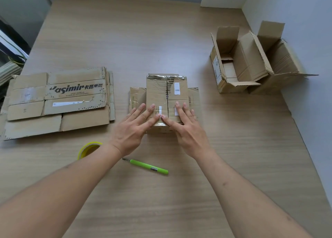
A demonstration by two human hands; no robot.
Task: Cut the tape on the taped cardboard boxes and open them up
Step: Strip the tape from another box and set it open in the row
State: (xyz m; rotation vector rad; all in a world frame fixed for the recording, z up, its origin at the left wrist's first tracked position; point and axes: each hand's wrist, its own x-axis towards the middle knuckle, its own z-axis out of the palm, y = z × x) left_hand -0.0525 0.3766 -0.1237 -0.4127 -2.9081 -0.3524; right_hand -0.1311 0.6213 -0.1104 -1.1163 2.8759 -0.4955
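A pale wooden table (161,40) fills nearly the whole view, its near and left edges cut off. On its left side lies one stack of flattened cardboard (59,101); how many sheets it holds is hard to tell, since only their staggered edges show. At the far right stand two opened boxes (251,61) side by side, flaps up, touching each other beside the wall. In the middle sits one taped box (167,94), its two top flaps meeting along a centre seam with shiny tape across the far end and side flaps spread out flat on the table. Two hands rest on its near end: the left hand (133,128) and the right hand (186,128) lie flat with fingers straight and slightly spread, index fingertips almost meeting at the seam, gripping nothing. Nearer the person lie one roll of yellow tape (86,149), partly hidden behind the left forearm, and one green utility knife (149,166), untouched, blade tip pointing left.
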